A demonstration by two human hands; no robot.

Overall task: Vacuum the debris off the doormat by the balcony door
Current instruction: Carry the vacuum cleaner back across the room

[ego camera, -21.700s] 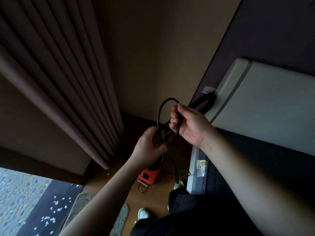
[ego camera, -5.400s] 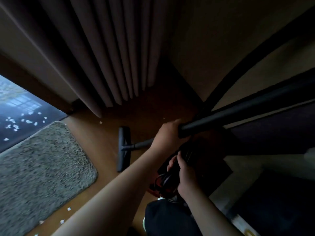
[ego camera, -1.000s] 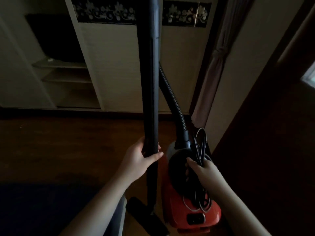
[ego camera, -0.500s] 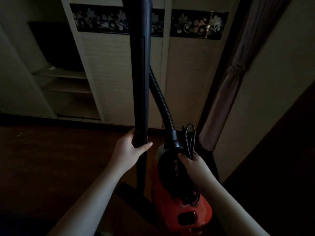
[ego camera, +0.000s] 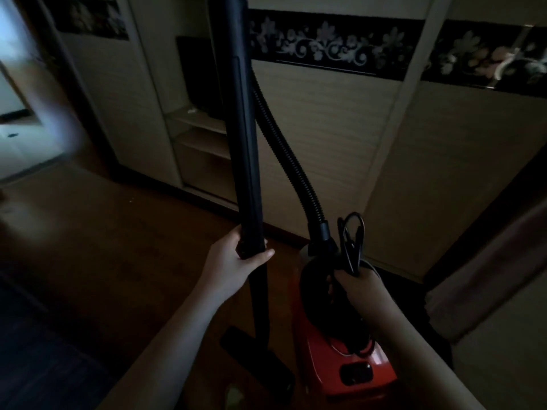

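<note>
A red canister vacuum (ego camera: 349, 359) hangs low at centre right. My right hand (ego camera: 359, 287) grips its black carry handle together with a bundled black power cord (ego camera: 351, 242), whose loops stick up above the fist. My left hand (ego camera: 233, 266) grips the upright black wand (ego camera: 241, 137), which runs up out of the top of the view. The floor nozzle (ego camera: 260, 361) hangs at the wand's lower end. A ribbed black hose (ego camera: 291, 170) curves from behind the wand down to the vacuum body. No doormat or debris shows here.
A wardrobe with pale sliding doors (ego camera: 334, 137) and a dark floral band stands straight ahead, with open shelves (ego camera: 201, 140) left of the wand. Dark wooden floor (ego camera: 97, 232) spreads to the left. A bright doorway (ego camera: 20, 113) lies far left. A tied curtain (ego camera: 485, 279) hangs right.
The view has swung left over the last second, bringing the bright doorway in. Both hands keep the same hold on wand and vacuum. Earlier I stood by the balcony curtain and doormat.
</note>
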